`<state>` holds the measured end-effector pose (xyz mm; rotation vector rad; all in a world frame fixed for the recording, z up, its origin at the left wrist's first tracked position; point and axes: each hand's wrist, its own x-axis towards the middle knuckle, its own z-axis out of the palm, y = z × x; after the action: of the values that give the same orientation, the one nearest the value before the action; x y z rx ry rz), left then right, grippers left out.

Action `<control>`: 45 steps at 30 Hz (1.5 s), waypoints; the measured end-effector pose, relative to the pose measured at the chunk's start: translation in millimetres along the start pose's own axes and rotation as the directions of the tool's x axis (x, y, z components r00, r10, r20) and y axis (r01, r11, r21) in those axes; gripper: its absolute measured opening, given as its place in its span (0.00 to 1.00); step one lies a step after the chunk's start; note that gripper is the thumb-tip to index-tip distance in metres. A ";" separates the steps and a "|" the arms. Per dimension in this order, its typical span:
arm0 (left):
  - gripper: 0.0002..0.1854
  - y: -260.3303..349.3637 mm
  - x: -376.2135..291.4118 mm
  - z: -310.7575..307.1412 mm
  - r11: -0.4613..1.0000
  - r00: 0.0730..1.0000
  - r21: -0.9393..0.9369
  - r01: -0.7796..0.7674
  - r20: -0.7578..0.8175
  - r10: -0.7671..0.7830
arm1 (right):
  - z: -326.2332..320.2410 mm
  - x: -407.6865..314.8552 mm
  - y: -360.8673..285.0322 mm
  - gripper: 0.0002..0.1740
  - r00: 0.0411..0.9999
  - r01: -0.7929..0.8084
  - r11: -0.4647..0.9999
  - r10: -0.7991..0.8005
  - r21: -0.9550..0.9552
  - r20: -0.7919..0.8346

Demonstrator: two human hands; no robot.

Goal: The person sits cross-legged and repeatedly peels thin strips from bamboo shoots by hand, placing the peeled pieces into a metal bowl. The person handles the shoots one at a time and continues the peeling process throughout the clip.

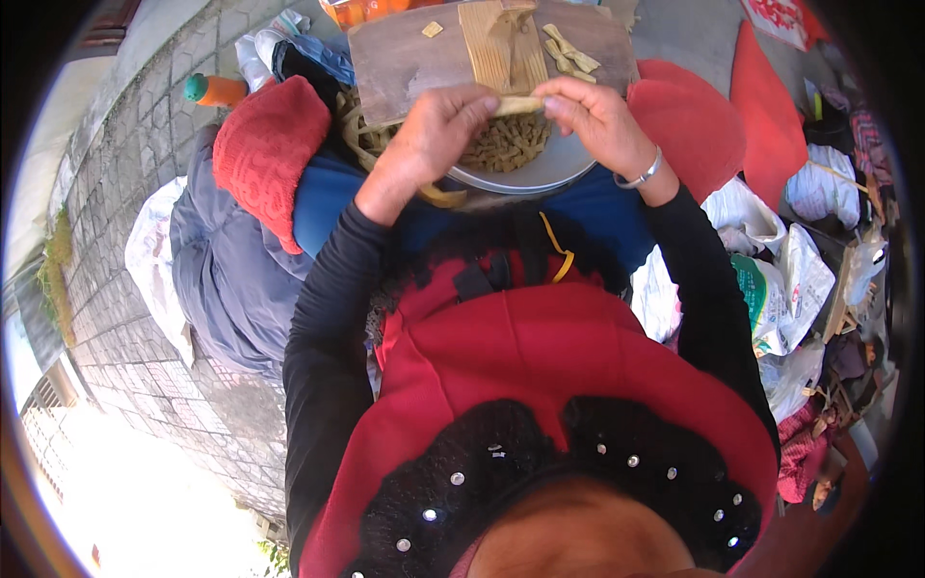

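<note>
A pale yellow strip of dried plant material (517, 105) is stretched level between my hands. My left hand (446, 130) pinches one end with thumb and fingers; my right hand (594, 117), with a metal bangle at the wrist, pinches the other. Just below the strip, a round metal pan (560, 170) on the lap holds many small brownish folded pieces (506, 144). Beyond the hands lies a wooden board (419, 72) with a lighter wood block (485, 43) on it. A small folded square (432, 29) rests on the board's left part, several flat strips (571, 54) on its right.
More strips (354, 126) hang left of the pan. A red cloth (271, 159) covers one knee. An orange bottle with a green cap (217, 91) is on the paving at left. Plastic bags (777, 289) and mixed items crowd the right side. An orange box (376, 10) stands beyond the board.
</note>
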<state>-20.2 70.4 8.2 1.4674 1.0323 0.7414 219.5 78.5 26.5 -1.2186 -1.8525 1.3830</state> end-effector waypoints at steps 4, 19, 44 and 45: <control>0.14 -10.2 33.0 -14.0 1.000 0.998 0.000 -0.001 -0.070 0.001 | -2.1 28.8 6.7 0.10 0.976 0.026 0.996 -0.043 -0.082 -0.215; 0.10 -37.9 54.8 -15.1 0.862 0.934 0.482 0.155 -0.356 0.031 | 6.6 34.4 39.6 0.09 0.833 0.293 0.775 -0.494 -0.561 -0.248; 0.20 49.4 -24.0 24.4 0.921 0.995 -0.379 -0.095 0.004 0.104 | 47.4 -32.7 -65.1 0.15 0.984 0.132 0.792 -0.033 0.597 -0.175; 0.20 48.2 -24.0 31.6 0.877 0.994 -0.475 -0.066 0.044 0.098 | 38.4 -20.1 -46.2 0.15 0.988 0.134 0.769 -0.052 0.626 -0.148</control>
<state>7.1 36.3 52.8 1.1033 0.6746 0.9254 181.2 39.6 58.6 -0.8157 -1.1710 1.6449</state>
